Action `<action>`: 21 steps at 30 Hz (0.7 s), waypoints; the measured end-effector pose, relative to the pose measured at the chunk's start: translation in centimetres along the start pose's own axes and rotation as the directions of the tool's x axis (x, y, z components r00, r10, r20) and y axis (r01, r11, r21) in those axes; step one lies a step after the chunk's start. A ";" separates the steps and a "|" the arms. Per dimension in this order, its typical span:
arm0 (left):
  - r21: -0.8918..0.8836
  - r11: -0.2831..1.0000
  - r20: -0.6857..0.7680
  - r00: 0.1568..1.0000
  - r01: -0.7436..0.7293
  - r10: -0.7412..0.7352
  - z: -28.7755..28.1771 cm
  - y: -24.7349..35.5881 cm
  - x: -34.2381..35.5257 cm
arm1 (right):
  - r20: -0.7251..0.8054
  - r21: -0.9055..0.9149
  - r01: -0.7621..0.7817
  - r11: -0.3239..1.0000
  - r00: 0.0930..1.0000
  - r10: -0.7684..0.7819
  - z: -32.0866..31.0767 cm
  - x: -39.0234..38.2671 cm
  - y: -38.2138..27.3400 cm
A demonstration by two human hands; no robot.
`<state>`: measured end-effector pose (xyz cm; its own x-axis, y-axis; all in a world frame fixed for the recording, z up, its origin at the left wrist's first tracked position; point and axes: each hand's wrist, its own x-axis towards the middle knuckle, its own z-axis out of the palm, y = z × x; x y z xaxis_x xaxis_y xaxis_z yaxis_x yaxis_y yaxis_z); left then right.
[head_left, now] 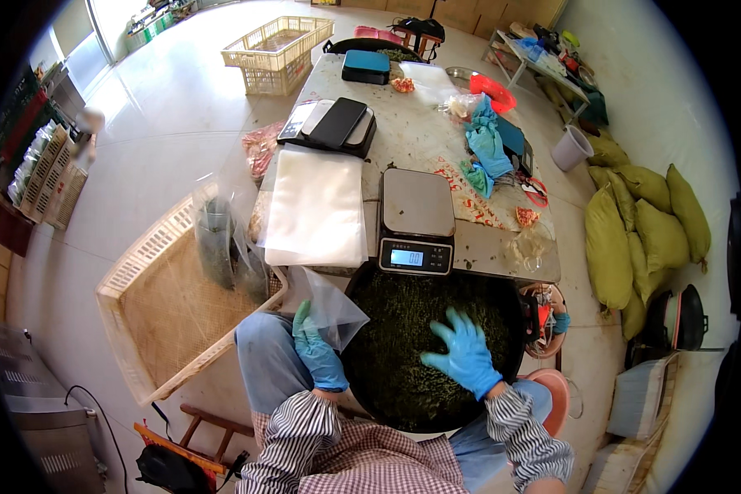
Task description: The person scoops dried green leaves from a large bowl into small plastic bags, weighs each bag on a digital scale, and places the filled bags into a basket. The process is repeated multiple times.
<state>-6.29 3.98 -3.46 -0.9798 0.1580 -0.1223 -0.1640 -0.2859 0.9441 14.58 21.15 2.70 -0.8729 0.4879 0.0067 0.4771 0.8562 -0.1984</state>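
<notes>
My left hand (315,350), in a blue glove with green at the fingers, grips a clear plastic bag (337,309) beside the left rim of a black basin. Dark green loose leaf material (391,354) fills that basin, which sits between my knees. Over it my gloved right hand (467,356) hangs with fingers spread and nothing in them. Just past the basin, at the table's near edge, stands a digital scale (418,206) with a bare steel plate and a lit display. Left of it lies a stack of flat clear bags (317,206).
At my left a cream plastic crate (152,329) holds filled bags (216,247). A second scale with a black phone (337,122) on it, crumpled blue gloves (487,144) and a red bowl (492,93) occupy the table. Stuffed green sacks (646,222) line the right wall.
</notes>
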 end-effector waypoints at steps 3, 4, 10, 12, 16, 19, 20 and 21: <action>0.009 1.000 0.002 1.000 -0.024 0.024 -0.4 -1.1 0.3 | -0.012 0.219 -0.106 0.970 0.994 0.111 0.7 7.5 -1.1; 0.004 1.000 0.008 1.000 -0.027 0.027 -0.5 -1.1 0.2 | 0.042 0.158 -0.123 0.980 0.992 0.118 2.0 10.2 -1.0; 0.040 0.998 0.039 0.998 -0.047 0.046 0.1 -1.7 0.2 | 0.350 0.046 -0.193 0.980 0.922 0.165 8.0 18.3 -3.4; 0.081 0.995 0.048 0.998 -0.055 0.051 -0.6 -1.3 0.6 | 0.409 -0.107 -0.063 0.992 0.907 0.102 9.1 18.2 -7.0; -0.011 0.999 0.056 0.998 0.042 -0.041 -0.2 -1.3 0.4 | 0.330 -0.145 0.062 0.988 0.944 -0.011 6.9 13.2 -7.7; -0.022 0.999 0.046 0.999 0.028 -0.027 -0.3 -0.8 0.3 | 0.210 -0.113 0.081 0.990 0.976 -0.056 5.2 9.2 -6.1; -0.038 0.999 0.056 0.998 0.039 -0.037 -0.1 -1.0 0.2 | 0.205 -0.128 0.075 0.989 0.978 -0.048 3.9 7.5 -5.3; -0.048 0.998 0.052 0.998 0.046 -0.043 -0.3 -1.0 0.2 | 0.236 -0.124 0.035 0.992 0.972 -0.005 3.1 6.1 -4.8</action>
<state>-6.32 4.01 -4.48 -0.9646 0.2191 -0.1468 -0.2137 -0.3230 0.9220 6.67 19.45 0.62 -0.8747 0.4298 -0.2239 0.4552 0.8872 -0.0753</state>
